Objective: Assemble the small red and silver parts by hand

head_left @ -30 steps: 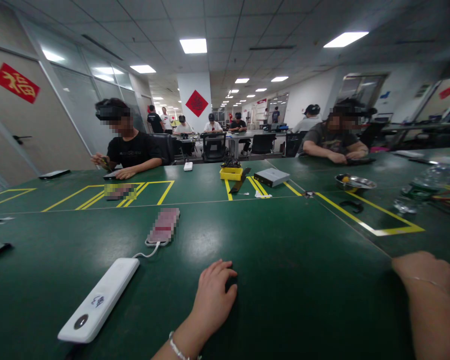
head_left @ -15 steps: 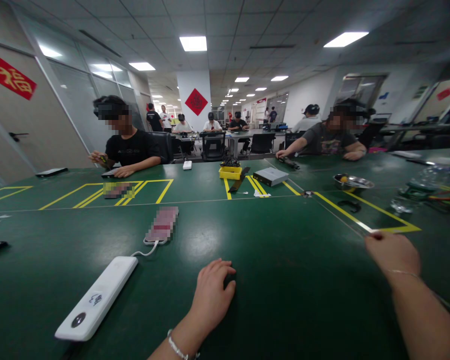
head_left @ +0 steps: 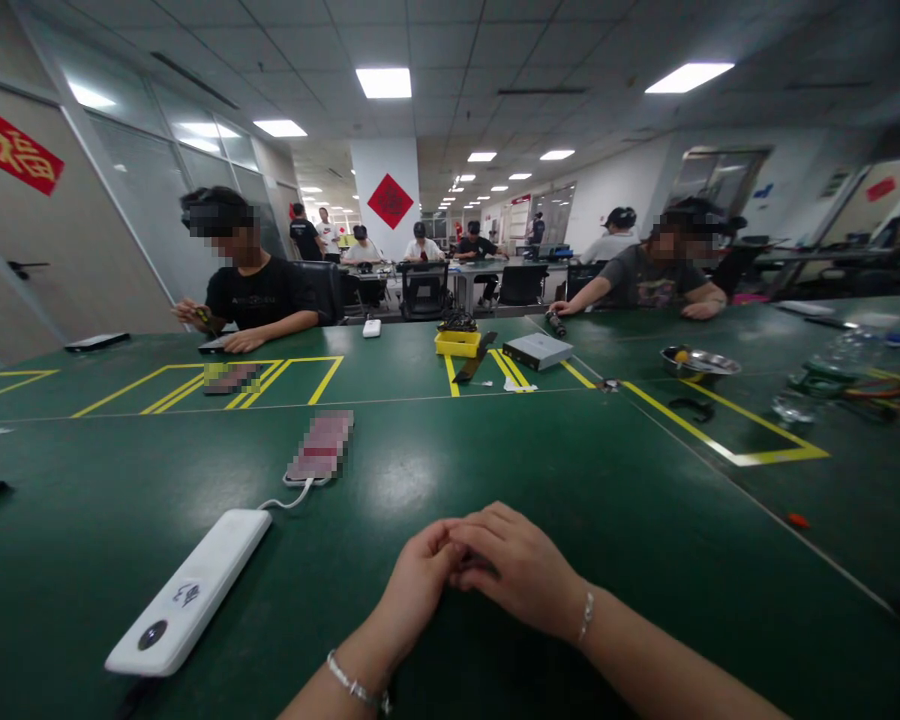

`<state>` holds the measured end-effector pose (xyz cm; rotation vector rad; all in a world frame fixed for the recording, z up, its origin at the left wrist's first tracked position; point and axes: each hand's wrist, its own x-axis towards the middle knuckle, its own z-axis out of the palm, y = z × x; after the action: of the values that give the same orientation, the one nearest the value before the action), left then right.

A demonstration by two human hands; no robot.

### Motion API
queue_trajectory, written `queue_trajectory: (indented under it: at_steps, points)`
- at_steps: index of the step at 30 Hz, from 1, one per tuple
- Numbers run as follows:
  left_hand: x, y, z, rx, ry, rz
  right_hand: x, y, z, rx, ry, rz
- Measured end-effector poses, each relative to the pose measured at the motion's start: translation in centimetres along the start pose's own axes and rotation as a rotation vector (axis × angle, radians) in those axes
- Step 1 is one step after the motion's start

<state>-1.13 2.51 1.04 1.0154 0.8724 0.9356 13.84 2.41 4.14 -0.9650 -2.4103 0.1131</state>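
The white, oblong plastic power bank [head_left: 195, 588] lies left of the nearer left hand [head_left: 418, 568] on the green tabletop [head_left: 607, 480], long axis slanting away rightward; the right hand's [head_left: 525, 565] curled fingers meet the left's, any grip hidden.

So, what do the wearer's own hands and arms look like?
The left hand is gloveless and wears a textured silvery bracelet. The right hand is gloveless too, with a second silvery bracelet. No sleeves are in view.

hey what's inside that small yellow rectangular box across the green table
Black cable-like coils show above the rim of the small yellow rectangular box; its near side hides anything lower.
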Motion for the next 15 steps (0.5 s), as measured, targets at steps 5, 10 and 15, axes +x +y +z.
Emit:
queue_trajectory:
  at_steps: [5, 10, 15]
  points:
    - [0.1, 0.0, -0.6, -0.046, 0.112, -0.039, -3.2, 9.6, -4.7, -0.455, 0.124, 0.510]
    - [0.0, 0.1, -0.9, -0.160, 0.094, -0.011, -11.3, 17.3, -9.7, -0.647, 0.187, 1.292]
    - [0.0, 0.4, -0.9, -0.286, 0.137, -0.037, -15.5, 17.9, -13.1, -0.604, 0.232, 1.307]
